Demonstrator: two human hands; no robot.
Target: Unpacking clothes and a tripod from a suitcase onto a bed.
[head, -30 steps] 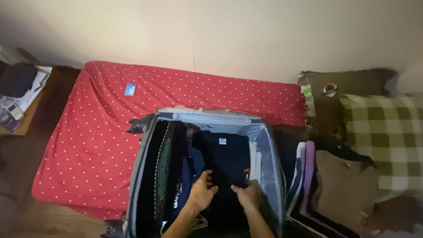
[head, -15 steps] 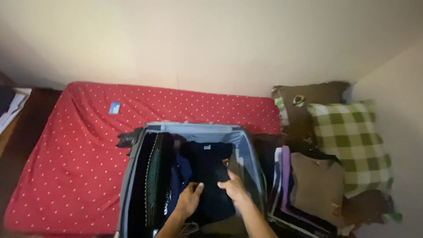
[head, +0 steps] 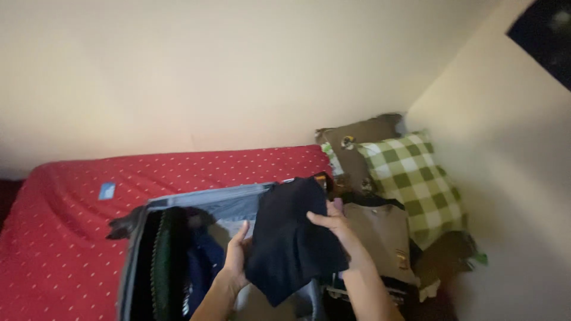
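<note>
On red dotted bedsheet point(head: 59, 238), open suitcase point(head: 226, 205), cream corner walls point(head: 238, 71), checked pillow point(head: 410, 178)

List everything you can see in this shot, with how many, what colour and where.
folded garment: one, dark navy or black, held up over the suitcase between both hands
suitcase: one, grey, open on the bed, dark clothes packed inside
bed sheet: one, red with white dots, covering the bed
small card: one, blue, lying on the sheet left of the suitcase
checked pillow: one, green and white, at the right by the wall corner
brown pillow: one, behind the checked one
folded brown garment: one, on top of a clothes stack right of the suitcase
left hand: one, at the garment's left edge
right hand: one, fingers over its right edge
</note>
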